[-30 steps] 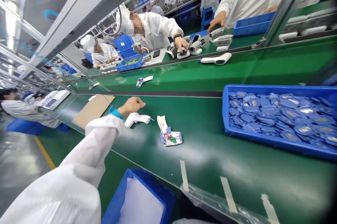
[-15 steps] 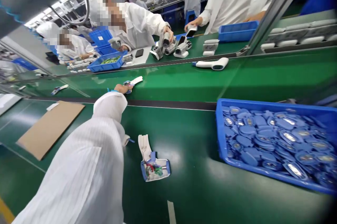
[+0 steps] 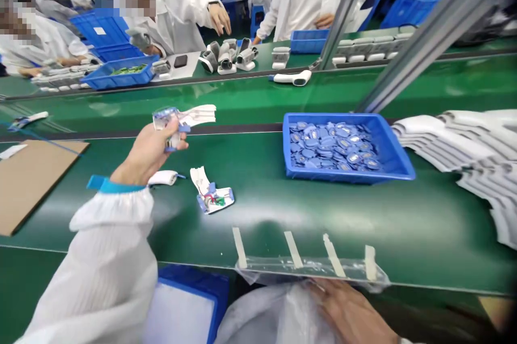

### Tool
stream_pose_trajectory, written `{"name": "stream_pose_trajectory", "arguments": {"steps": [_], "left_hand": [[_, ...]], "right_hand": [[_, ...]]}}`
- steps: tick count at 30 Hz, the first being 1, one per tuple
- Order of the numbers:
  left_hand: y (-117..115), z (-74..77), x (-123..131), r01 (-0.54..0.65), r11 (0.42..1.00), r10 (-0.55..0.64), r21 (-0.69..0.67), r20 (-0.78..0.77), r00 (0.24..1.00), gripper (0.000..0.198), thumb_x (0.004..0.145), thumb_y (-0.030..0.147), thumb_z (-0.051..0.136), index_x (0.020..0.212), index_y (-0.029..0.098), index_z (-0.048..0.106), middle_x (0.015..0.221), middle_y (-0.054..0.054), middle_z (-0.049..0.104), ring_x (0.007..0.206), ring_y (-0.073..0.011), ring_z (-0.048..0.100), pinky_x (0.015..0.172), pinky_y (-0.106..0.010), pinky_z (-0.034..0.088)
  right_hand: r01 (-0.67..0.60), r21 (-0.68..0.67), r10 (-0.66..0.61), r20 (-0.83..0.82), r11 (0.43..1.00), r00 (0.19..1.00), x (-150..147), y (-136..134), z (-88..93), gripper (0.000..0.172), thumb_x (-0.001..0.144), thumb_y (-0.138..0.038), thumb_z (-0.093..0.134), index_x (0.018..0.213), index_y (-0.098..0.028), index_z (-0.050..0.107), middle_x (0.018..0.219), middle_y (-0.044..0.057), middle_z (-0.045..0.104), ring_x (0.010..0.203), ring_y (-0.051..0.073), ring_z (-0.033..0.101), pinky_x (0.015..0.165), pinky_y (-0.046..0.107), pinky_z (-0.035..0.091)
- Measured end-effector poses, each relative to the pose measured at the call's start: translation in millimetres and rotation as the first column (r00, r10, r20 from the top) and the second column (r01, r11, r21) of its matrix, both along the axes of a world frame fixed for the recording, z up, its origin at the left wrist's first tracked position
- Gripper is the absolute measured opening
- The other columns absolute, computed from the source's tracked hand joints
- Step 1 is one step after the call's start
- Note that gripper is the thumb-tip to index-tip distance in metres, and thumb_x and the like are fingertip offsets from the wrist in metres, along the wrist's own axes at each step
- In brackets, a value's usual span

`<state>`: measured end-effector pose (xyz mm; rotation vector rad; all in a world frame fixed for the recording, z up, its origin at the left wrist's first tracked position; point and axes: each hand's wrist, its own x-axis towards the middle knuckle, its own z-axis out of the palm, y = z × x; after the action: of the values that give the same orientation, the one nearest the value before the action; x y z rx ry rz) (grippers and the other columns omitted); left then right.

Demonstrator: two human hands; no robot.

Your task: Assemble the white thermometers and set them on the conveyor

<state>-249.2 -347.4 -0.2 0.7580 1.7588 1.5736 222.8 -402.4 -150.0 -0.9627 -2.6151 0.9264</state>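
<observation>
- Left hand (image 3: 147,153), upper left of centre: clenched around a white thermometer shell (image 3: 189,116), held above the desk, long axis nearly level, handle pointing right.
- Right hand (image 3: 349,314), bottom edge: on a clear plastic bag (image 3: 274,320), grip unclear.

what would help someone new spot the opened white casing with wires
On the green conveyor belt, find the blue tray of small blue parts and look left. The open white casing lies there, its wires and green part showing, unlike the closed white piece just beside it.

White thermometer housing (image 3: 197,115) with blue parts
</observation>
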Motion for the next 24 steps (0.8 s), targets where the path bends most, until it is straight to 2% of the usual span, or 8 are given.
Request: {"name": "stream_pose_trajectory", "arguments": {"steps": [2, 4, 9, 11, 14, 18, 21, 24], "left_hand": [[-28.5, 3.7, 38.3, 0.108, 0.994, -0.108, -0.012, 0.004, 0.994, 0.029, 0.088, 0.044, 0.074, 0.095, 0.017, 0.067, 0.075, -0.004, 0.066, 0.061, -0.0146, 0.056, 0.057, -0.029, 0.047], [-51.2, 2.8, 80.2, 0.217, 0.976, -0.216, -0.019, 0.028, 0.976, 0.037, 0.082, 0.049, 0.078, 0.099, 0.018, 0.065, 0.079, -0.005, 0.068, 0.061, -0.0163, 0.059, 0.058, -0.031, 0.049], [-69.4, -17.9, 180.8, 0.461, 0.888, -0.449, 0.000, 0.225, 0.865, 0.042, 0.082, 0.051, 0.076, 0.106, 0.019, 0.061, 0.080, -0.005, 0.069, 0.061, -0.0151, 0.062, 0.065, -0.033, 0.052], [-64.6, -29.6, 208.3, 0.516, 0.856, -0.498, 0.009, 0.276, 0.822, 0.040, 0.082, 0.050, 0.077, 0.101, 0.019, 0.061, 0.081, -0.005, 0.068, 0.062, -0.0142, 0.061, 0.066, -0.032, 0.051], [-54.8, -43.5, 229.7, 0.543, 0.839, -0.527, 0.027, 0.291, 0.799, 0.039, 0.081, 0.050, 0.077, 0.097, 0.018, 0.060, 0.082, -0.004, 0.066, 0.062, -0.0128, 0.060, 0.066, -0.031, 0.050], [-46.3, -48.1, 227.3, 0.556, 0.831, -0.542, 0.012, 0.240, 0.805, 0.036, 0.084, 0.047, 0.075, 0.100, 0.018, 0.060, 0.086, -0.004, 0.065, 0.063, -0.0118, 0.057, 0.064, -0.029, 0.049], [-42.7, -41.3, 215.4, 0.639, 0.766, -0.620, -0.074, 0.181, 0.764, 0.031, 0.087, 0.044, 0.073, 0.101, 0.020, 0.061, 0.084, -0.002, 0.065, 0.064, -0.0122, 0.056, 0.065, -0.029, 0.049], [-37.4, -33.5, 207.8, 0.742, 0.658, -0.717, -0.128, 0.197, 0.669, 0.030, 0.086, 0.045, 0.073, 0.099, 0.020, 0.061, 0.084, -0.002, 0.065, 0.066, -0.0137, 0.057, 0.064, -0.029, 0.049]], "right_hand": [[-0.117, -0.163, 0.127, 0.051, 0.980, 0.991, 10.3, 9.6, 20.4, 0.023, 0.089, -0.028, 0.066, 0.108, -0.037, 0.076, 0.114, 0.002, 0.076, 0.101, 0.026, 0.074, 0.086, 0.038, 0.063], [-0.082, -0.363, 0.112, 0.062, 0.928, 0.992, 14.0, 20.7, 52.1, 0.021, 0.094, -0.035, 0.059, 0.106, -0.038, 0.076, 0.114, -0.001, 0.076, 0.100, 0.021, 0.074, 0.089, 0.033, 0.062], [0.185, -0.567, -0.293, -0.106, 0.803, 0.950, 1.7, 49.4, 105.6, 0.031, 0.086, -0.057, 0.067, 0.091, -0.027, 0.073, 0.086, 0.003, 0.076, 0.077, 0.019, 0.073, 0.066, 0.024, 0.059], [0.277, -0.489, -0.393, -0.151, 0.827, 0.907, -5.9, 62.9, 98.9, 0.037, 0.083, -0.059, 0.069, 0.095, -0.024, 0.072, 0.084, 0.004, 0.075, 0.073, 0.019, 0.071, 0.062, 0.024, 0.057], [0.392, -0.079, -0.399, -0.136, 0.917, 0.907, -14.6, 83.5, 68.7, 0.041, 0.092, -0.057, 0.056, 0.088, -0.019, 0.071, 0.079, 0.007, 0.072, 0.065, 0.019, 0.066, 0.058, 0.030, 0.053], [0.428, 0.392, -0.429, -0.091, 0.814, 0.899, -12.3, 100.0, 46.7, 0.038, 0.099, -0.037, 0.043, 0.087, -0.018, 0.073, 0.096, 0.012, 0.072, 0.080, 0.026, 0.064, 0.066, 0.039, 0.048], [0.447, 0.433, -0.397, -0.206, 0.783, 0.895, -9.9, 99.3, 68.2, 0.030, 0.100, -0.035, 0.046, 0.106, -0.023, 0.073, 0.111, 0.010, 0.072, 0.096, 0.027, 0.064, 0.079, 0.042, 0.050], [0.355, 0.258, -0.262, -0.332, 0.899, 0.906, -20.4, 94.0, 101.9, 0.025, 0.100, -0.038, 0.051, 0.110, -0.027, 0.071, 0.114, 0.007, 0.071, 0.105, 0.024, 0.064, 0.083, 0.038, 0.052]]}}
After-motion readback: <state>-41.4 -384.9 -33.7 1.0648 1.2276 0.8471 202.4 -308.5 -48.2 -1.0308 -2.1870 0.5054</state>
